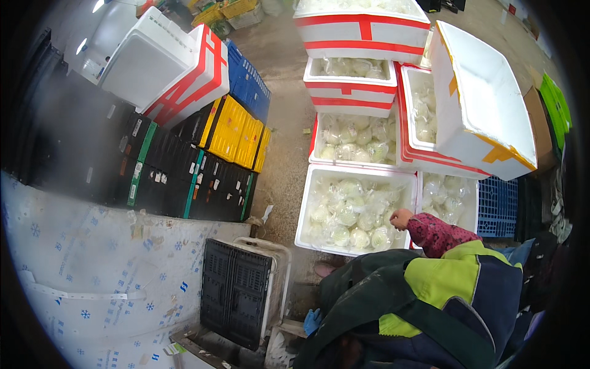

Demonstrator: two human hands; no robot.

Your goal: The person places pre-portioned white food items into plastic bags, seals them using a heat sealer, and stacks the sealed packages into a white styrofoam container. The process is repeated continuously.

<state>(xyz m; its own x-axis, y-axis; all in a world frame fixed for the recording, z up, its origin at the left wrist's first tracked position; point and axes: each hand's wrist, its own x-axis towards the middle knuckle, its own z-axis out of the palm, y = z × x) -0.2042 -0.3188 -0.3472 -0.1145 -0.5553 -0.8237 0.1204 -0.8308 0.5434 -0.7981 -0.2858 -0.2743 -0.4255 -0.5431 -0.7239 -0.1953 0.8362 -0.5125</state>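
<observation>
My right hand point(401, 219), bare below a pink patterned sleeve, hovers over the right side of a white foam box point(302, 203). Its fingers look curled, and whether they touch anything is unclear. Inside the box lie many round pale-green fruits or vegetables point(345, 216) in clear plastic bags. In a blue glove, my left hand point(312, 321) hangs low beside the dark green apron point(368, 281), partly covered by it; its grip is hard to make out. Left of that hand, a folded black plastic crate point(235, 293) leans upright against a white basket point(285, 272).
More produce-filled foam boxes point(350, 99) with red tape stand behind. An empty foam box point(484, 92) is tilted on its side at right, near a blue crate point(498, 207). Black crates point(166, 175), yellow crates point(235, 133) and another foam box point(184, 83) line the left.
</observation>
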